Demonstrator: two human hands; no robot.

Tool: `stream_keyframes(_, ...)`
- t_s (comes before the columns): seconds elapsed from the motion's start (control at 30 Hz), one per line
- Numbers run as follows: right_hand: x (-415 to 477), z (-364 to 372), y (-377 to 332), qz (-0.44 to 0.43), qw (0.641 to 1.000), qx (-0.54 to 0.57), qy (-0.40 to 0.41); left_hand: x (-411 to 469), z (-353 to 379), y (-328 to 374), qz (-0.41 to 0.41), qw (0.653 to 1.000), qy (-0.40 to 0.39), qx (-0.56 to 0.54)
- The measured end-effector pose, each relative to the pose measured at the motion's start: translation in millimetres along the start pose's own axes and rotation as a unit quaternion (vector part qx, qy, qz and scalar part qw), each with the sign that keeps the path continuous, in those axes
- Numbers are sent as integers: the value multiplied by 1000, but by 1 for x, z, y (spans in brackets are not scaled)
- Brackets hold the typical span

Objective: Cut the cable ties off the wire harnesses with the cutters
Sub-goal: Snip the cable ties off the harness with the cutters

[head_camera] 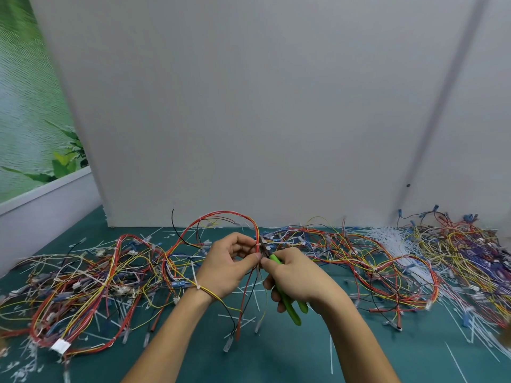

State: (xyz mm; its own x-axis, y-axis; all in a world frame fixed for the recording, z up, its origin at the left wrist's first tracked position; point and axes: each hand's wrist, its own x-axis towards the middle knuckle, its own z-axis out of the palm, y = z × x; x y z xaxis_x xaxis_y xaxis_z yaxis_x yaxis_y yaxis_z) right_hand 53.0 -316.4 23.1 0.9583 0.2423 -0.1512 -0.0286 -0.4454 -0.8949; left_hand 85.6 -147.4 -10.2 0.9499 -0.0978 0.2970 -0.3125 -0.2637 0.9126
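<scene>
While the left hand point(229, 261) pinches the red-and-yellow wire harness point(221, 217) just beside a white cable tie point(257, 245), the right hand point(298, 277) grips the green-handled cutters point(287, 302) — tips at the tie. Above the green desk point(276, 363) the harness hangs limp and light — best held close to the tie.

Green desk point(290, 352) backed by grey panel point(249, 106). Tangled wire harnesses point(83, 283) heaped at left, more harnesses point(359, 261) across middle and right. White bundle of uncut ties point(392, 239) at far right. Cut tie scraps point(240, 320) scattered over bare surface throughout.
</scene>
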Motion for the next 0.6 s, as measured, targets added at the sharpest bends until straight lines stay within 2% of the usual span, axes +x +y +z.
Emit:
stream_keyframes(0.43, -3, -4, -1, 12, 999, 17, -32, 1, 2, -1, 3, 1000, 20, -6)
stream_keyframes(0.6, -3, -4, -2, 3, 1000, -1, -15, 2, 0, -3, 7, 1000, 20, -10)
